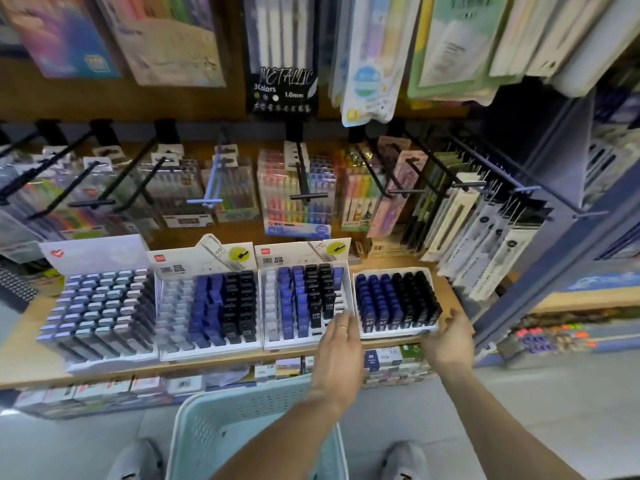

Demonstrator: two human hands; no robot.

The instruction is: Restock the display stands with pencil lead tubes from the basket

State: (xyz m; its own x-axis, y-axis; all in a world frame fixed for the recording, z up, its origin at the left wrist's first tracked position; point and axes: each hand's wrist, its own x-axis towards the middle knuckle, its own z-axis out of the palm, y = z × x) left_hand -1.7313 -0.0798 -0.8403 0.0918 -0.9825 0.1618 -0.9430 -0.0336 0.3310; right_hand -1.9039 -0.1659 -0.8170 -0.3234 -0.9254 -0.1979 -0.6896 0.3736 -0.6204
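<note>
1. Both hands are framing the full rightmost lead-tube tray (396, 303): left hand (337, 344) and right hand (450, 341), fingers relaxed, holding nothing.
2. The third stand (304, 306) is showing gaps (front right slots); the basket (207, 427) is waiting below.

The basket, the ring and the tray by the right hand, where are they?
basket (221, 424), head view, perforated wall.
ring (342, 328), head view, gold band.
tray (398, 332), head view, white front edge.

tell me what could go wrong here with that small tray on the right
The rightmost tray sits at the shelf's front edge; a nudge from the right hand at its corner could tip it off. The left hand is close to the neighbouring stand and might knock its upright tubes.
</note>
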